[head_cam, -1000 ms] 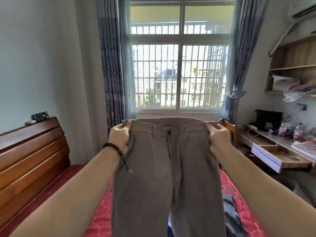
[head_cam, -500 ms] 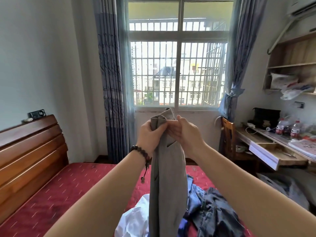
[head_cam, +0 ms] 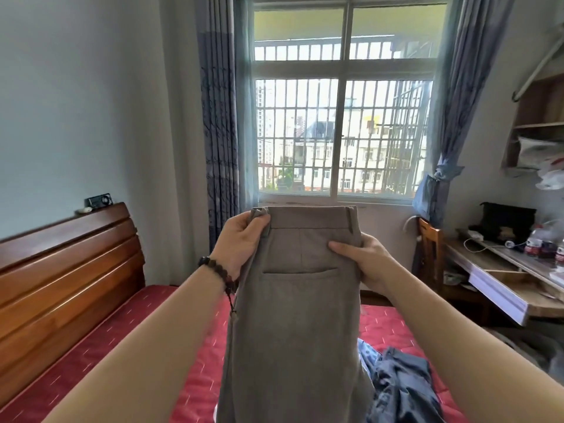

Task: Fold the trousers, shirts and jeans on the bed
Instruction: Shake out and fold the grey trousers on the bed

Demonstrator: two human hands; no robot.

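I hold grey trousers [head_cam: 296, 331] up in the air in front of me, folded lengthwise so one back pocket faces me. My left hand [head_cam: 239, 244] grips the left end of the waistband. My right hand [head_cam: 364, 261] holds the right edge just below the waistband, thumb lying across the cloth. The legs hang down out of the frame. On the red bed [head_cam: 146, 340] below, at the lower right, lies a heap of dark blue jeans [head_cam: 399, 389]. Anything under the trousers is hidden.
A wooden headboard [head_cam: 61, 270] runs along the left. The barred window [head_cam: 341, 132] with blue curtains is straight ahead. At the right stand a wooden chair [head_cam: 430, 248] and a cluttered desk [head_cam: 512, 276] with bottles, under wall shelves.
The trousers went from spread open at the waist, to the two halves brought together edge-on, to now held flat and doubled with the back pocket facing me. My hands moved apart again.
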